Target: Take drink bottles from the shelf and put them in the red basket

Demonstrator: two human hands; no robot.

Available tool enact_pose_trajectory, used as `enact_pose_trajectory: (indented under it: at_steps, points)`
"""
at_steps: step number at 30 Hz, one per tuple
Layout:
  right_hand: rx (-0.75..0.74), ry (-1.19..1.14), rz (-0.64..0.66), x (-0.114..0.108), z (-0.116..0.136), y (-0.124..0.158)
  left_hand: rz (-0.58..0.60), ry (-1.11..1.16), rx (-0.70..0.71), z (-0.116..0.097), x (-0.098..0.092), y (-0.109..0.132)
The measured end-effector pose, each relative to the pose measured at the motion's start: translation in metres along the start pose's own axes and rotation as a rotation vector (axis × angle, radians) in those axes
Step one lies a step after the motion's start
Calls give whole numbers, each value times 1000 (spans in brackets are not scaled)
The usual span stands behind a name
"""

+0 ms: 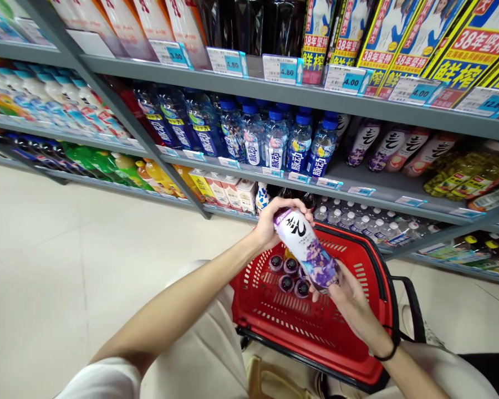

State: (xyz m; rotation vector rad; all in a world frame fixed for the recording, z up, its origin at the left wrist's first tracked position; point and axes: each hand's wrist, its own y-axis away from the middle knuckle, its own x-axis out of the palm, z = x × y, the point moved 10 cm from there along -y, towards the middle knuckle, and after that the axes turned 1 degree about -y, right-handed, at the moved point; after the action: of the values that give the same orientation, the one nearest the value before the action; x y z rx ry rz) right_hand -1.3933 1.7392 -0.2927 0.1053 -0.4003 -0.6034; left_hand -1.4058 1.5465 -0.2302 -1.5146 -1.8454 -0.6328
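Note:
A white and purple bottle [305,244] with a large black character is held tilted above a red shopping basket [316,321]. My left hand [276,219] wraps round its upper end. Its lower end rests in the fingers of my right hand [345,291], whose wrist carries a black band. Below the bottle, several dark-capped bottles [291,266] stand upright inside the basket, with a bit of something yellow partly hidden among them.
Shelves hold blue-capped bottles [276,138], similar white and purple bottles [363,144] and yellow cartons [399,41]. Small water bottles [357,219] line the bottom shelf behind the basket. A black basket handle [416,310] sticks out on the right.

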Motion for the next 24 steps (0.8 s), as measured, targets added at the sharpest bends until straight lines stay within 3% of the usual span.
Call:
enact_pose_trajectory:
  at_steps: [9,14,17,21,24]
  points:
    - [-74,107,-231,-16,4,2,-102,-59,-2,4,-13,0]
    - [-92,168,-241,-19,9,2,-49,-51,59,-2,-5,1]
    - [-20,30,-106,-7,8,-3,-26,-32,107,-8,-1,3]
    - [321,-286,267,34,-17,4,-31,-28,113,-11,-1,3]
    - [355,-330,269,37,-23,6,2,-30,82,-9,1,2]
